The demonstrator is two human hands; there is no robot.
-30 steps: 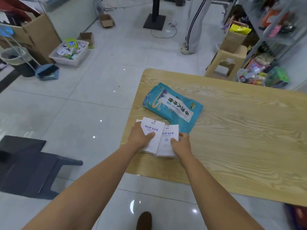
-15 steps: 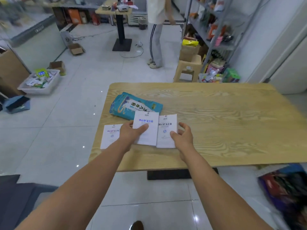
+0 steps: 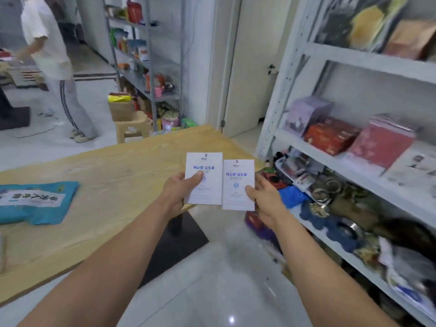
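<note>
Two white packets held up, one in each hand

The left packet (image 3: 204, 178) is pinched by the left hand (image 3: 175, 194), thumb across its front; the right packet (image 3: 238, 184), just beside it, is gripped at its right edge by the right hand (image 3: 264, 197), both off the wooden table (image 3: 118, 166), near the shelf (image 3: 354, 161).
</note>
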